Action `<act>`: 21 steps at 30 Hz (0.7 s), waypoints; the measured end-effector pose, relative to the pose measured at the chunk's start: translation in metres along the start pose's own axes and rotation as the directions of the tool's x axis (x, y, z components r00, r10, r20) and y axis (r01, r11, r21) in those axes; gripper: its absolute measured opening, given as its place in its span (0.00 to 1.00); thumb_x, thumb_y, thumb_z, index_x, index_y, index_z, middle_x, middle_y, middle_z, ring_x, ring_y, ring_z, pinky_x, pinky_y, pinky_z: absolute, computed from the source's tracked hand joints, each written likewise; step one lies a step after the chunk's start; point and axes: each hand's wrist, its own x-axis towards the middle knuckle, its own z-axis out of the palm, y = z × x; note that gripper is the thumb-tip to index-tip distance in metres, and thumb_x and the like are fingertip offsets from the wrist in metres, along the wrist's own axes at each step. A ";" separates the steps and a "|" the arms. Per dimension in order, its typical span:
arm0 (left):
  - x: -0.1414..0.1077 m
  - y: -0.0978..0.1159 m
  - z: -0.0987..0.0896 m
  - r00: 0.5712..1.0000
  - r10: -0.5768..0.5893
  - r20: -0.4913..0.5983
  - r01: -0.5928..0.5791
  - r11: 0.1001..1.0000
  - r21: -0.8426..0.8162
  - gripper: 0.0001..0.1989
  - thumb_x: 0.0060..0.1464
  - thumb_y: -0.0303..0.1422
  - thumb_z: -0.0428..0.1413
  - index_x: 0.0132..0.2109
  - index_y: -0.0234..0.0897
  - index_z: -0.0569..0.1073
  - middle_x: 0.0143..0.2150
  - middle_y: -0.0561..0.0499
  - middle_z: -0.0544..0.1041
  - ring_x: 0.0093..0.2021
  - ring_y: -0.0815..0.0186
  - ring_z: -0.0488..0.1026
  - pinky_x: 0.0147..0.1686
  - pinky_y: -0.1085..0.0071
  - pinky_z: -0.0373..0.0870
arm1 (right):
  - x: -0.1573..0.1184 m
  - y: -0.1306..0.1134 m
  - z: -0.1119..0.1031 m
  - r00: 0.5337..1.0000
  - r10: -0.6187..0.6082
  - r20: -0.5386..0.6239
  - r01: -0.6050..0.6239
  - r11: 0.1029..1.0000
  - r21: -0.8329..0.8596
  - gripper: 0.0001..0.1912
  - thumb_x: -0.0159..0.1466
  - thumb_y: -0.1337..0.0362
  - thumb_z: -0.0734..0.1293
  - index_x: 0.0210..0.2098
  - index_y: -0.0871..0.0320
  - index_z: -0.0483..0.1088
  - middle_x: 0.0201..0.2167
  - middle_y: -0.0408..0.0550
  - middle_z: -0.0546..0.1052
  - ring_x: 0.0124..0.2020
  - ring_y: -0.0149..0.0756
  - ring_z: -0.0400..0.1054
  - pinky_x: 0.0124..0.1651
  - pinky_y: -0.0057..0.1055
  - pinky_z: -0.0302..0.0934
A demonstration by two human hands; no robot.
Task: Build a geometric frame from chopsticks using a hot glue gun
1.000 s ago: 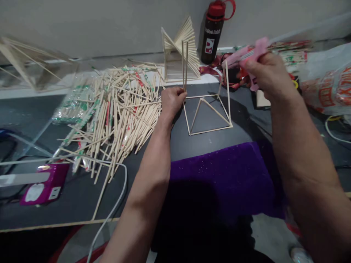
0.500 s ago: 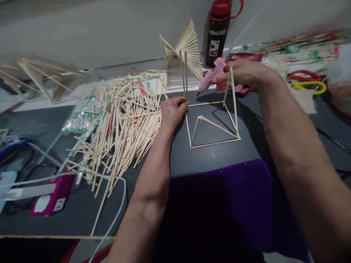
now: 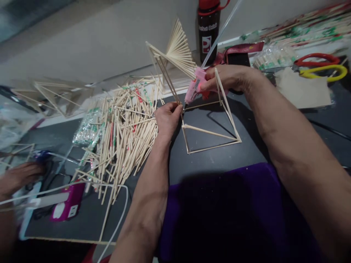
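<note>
On the dark tabletop stands a stick frame (image 3: 215, 149) with a square base and slanting sticks that meet in peaks. My left hand (image 3: 168, 116) pinches a pair of wooden sticks (image 3: 169, 82) at their lower ends, at the frame's back left corner. The pair leans up and to the left. My right hand (image 3: 225, 77) grips a pink glue gun (image 3: 196, 86) by its handle, with a clear glue stick (image 3: 222, 33) jutting from its rear. The gun's dark nozzle points down at that corner, close to my left fingertips. Whether it touches the sticks I cannot tell.
Many loose sticks (image 3: 128, 135) lie in a heap at left. Behind stand a fan-shaped stick model (image 3: 179, 51) and a dark bottle (image 3: 208, 33). Scissors (image 3: 318, 67) rest at right. Another person's hand (image 3: 22, 175) is at far left, near a magenta power adapter (image 3: 68, 202).
My right hand has brought the glue gun left and down to the corner. The held sticks have tipped left from nearly upright. Another person's hand has appeared at far left.
</note>
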 end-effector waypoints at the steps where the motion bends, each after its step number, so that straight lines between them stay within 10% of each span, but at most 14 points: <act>1: 0.000 -0.001 0.000 1.000 -0.009 -0.005 0.009 1.000 -0.003 0.07 0.62 0.27 0.67 0.39 0.41 0.91 0.38 0.50 0.90 0.39 0.58 0.87 0.40 0.66 0.78 | 0.003 0.001 0.001 1.000 -0.011 0.000 0.011 1.000 0.025 0.11 0.73 0.61 0.77 0.36 0.58 0.77 0.31 0.45 0.79 0.28 0.29 0.67 0.25 0.24 0.56; 21: -0.001 -0.001 -0.006 0.998 -0.043 -0.036 0.040 0.997 -0.071 0.09 0.58 0.32 0.67 0.28 0.41 0.82 0.27 0.55 0.82 0.29 0.65 0.76 0.33 0.69 0.67 | 0.020 0.010 0.011 0.985 -0.169 0.041 0.168 0.985 0.029 0.17 0.73 0.66 0.71 0.27 0.63 0.76 0.19 0.39 0.71 0.21 0.24 0.60 0.25 0.26 0.49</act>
